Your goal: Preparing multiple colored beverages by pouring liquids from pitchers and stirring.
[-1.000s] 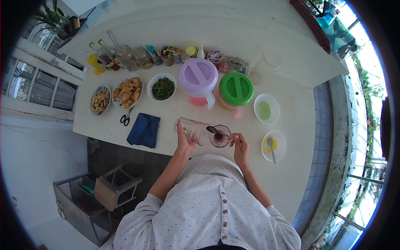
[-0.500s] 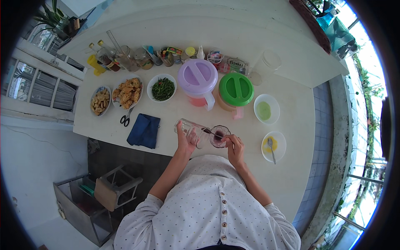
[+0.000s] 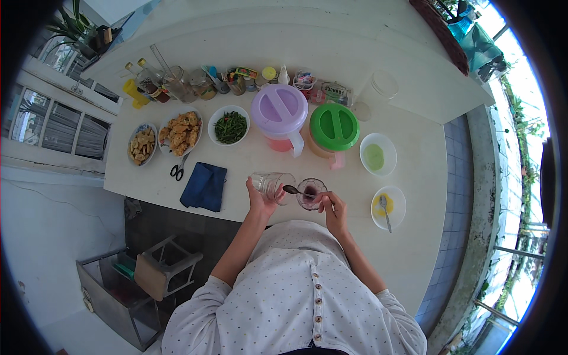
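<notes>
My left hand [image 3: 260, 204] is wrapped round a clear glass jar [image 3: 273, 180], tipped on its side above the table with its mouth facing right. Between finger and thumb of my right hand [image 3: 335, 214] is the handle of a spoon [image 3: 290, 189]. The spoon's dark-looking bowl points left and lies in front of the jar's mouth; whether it touches the rim I cannot tell. Below the spoon handle stands a small scalloped glass bowl [image 3: 320, 185] with a little dark purple stuff at its bottom.
Behind my hands are a purple-lidded pitcher [image 3: 279, 109] and a green-lidded pitcher [image 3: 335, 129]. On the right are a bowl of green liquid [image 3: 384, 167] and a bowl with yellow remains [image 3: 399, 214]. Left are a folded blue cloth [image 3: 203, 186], scissors [image 3: 177, 171] and food plates [image 3: 161, 145].
The jar has turned more level and shifted slightly left. The spoon's bowl has come up and left, now showing plainly before the jar's mouth. The small glass bowl has stayed put.
</notes>
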